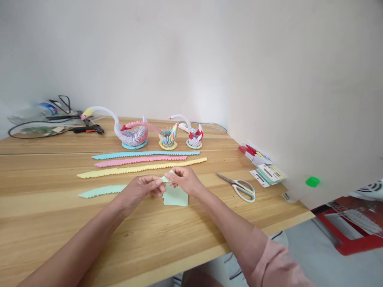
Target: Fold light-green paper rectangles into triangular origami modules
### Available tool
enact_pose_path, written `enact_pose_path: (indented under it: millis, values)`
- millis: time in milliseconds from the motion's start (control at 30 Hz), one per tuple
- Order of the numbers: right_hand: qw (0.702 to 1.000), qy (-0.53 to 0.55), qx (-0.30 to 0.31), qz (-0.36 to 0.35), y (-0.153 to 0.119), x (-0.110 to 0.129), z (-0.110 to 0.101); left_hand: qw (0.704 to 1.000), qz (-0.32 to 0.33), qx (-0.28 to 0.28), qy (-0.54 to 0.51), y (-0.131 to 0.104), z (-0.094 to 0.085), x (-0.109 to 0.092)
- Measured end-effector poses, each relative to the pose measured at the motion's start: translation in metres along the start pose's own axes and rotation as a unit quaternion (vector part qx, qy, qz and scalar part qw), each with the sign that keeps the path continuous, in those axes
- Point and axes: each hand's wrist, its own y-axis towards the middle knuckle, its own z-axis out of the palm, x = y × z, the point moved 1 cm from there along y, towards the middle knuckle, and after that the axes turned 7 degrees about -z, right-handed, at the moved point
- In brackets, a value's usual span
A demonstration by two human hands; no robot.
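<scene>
Left hand [141,188], right hand [186,180]: both pinching the small green paper [165,179] between them | green sheets [176,197]: on the desk [143,239], beneath the right hand | layers partly hidden; probably best to align edges, then crease firmly

So the little pale green paper slip [164,179] is pinched up off the wood, mostly covered, so can't really tell the folds. Matching green sheets [176,197] lie flat in a slightly uneven pile just nearer and right.
</scene>
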Motion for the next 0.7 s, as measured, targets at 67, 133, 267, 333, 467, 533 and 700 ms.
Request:
enact_pose_path:
  millis: [67,133,267,333,467,533,700]
  values:
    - [1.0,-0.005,-0.002,0.0,0.0,0.0,0.0,0.999,0.009,-0.015,0.027,0.0,0.0,-0.001]
    - [1.0,-0.013,-0.008,0.001,0.0,-0.001,0.0,0.998,0.016,-0.035,0.057,-0.001,0.001,-0.003]
    - [0.998,-0.058,-0.017,-0.007,-0.001,-0.003,0.001,0.991,0.019,-0.085,0.105,-0.003,0.005,-0.009]
    - [0.996,-0.087,-0.024,-0.02,-0.002,-0.004,0.001,0.986,0.025,-0.11,0.12,-0.004,0.006,-0.011]
    - [0.997,-0.069,-0.035,-0.025,-0.002,-0.003,0.0,0.99,0.039,-0.075,0.117,-0.005,0.005,-0.011]
    - [0.999,-0.022,-0.03,-0.015,-0.001,-0.001,-0.001,0.996,0.038,-0.024,0.075,-0.005,0.003,-0.008]
    - [1.0,0.004,-0.013,-0.013,-0.001,0.003,0.0,1.0,0.026,0.01,0.008,-0.002,0.0,-0.002]
